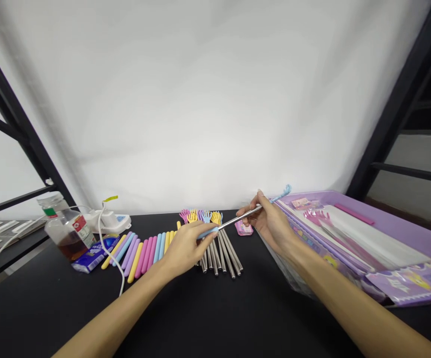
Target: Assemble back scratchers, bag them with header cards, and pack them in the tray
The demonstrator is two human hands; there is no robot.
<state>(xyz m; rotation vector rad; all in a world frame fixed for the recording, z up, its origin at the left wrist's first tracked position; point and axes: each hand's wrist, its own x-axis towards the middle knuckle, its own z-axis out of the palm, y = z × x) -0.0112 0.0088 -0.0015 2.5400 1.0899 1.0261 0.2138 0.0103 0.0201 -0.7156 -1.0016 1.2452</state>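
Back scratcher (240, 217), blue handle (208, 232) pinched by left fingers (214, 234), rod pinched by right fingers (260, 195)

No wording, brand or number can be read with certainty. At left, the bottle (64, 236) has a red, white and green label (82, 229) with illegible print, and the blue packet (92, 256) beside it carries unclear white marks. At right, the purple packaging (411, 284) shows colourful block lettering, too blurred to read. The small pink packet (244, 228) is equally illegible.
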